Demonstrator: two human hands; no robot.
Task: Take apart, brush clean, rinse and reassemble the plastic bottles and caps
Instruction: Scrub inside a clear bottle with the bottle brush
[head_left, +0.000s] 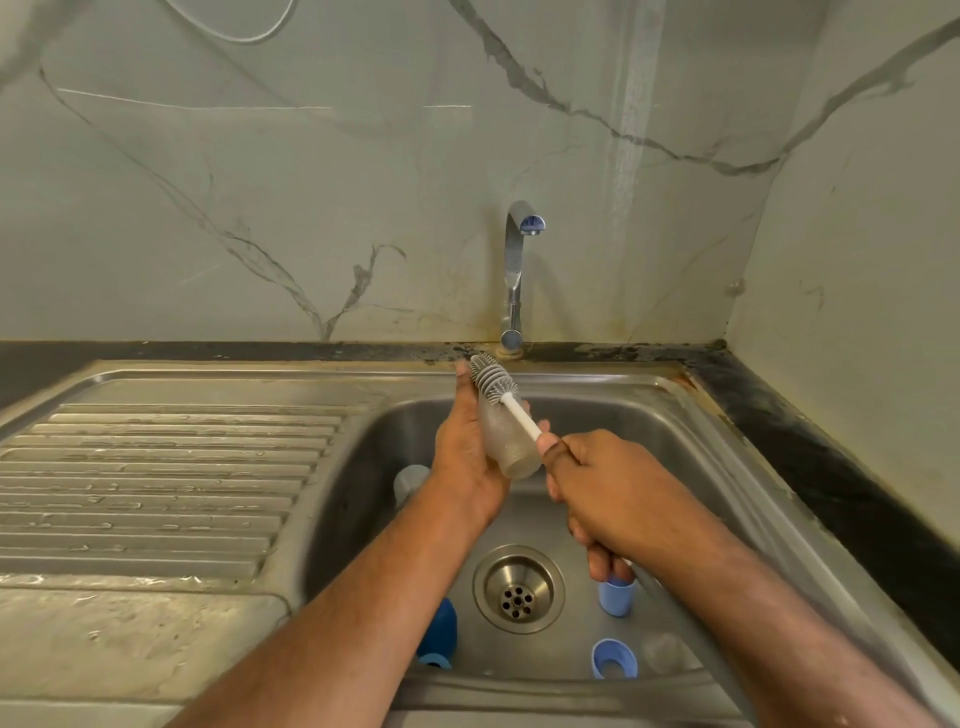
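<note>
Two hands work over a steel sink (675, 415) whose ribbed drainboard (171, 478) runs off to the left, with a chrome tap (514, 270) standing at the back rim and no water visibly running from it. Above the basin the left hand (462, 457) wraps its fingers around a clear plastic bottle (506, 441), held tilted with its open mouth toward the person; the right hand (602, 488) clenches the white handle of a bottle brush (493, 382), whose grey bristled head lies along the outside of the bottle near its far end, not inside it. Down on the basin floor, around the drain (518, 588), lie a dark blue bottle (439, 631) at the left, another clear bottle (410, 483) partly hidden behind the left wrist, two light blue caps (615, 597) (613, 659) at the right, and a small clear piece (662, 652) beside the nearer cap. By my reading this is the brushing step, with the parts already taken apart. The next move probably calls for bringing the brush head to the bottle's mouth, pushing it inside and scrubbing while the left hand keeps the bottle steady.
</note>
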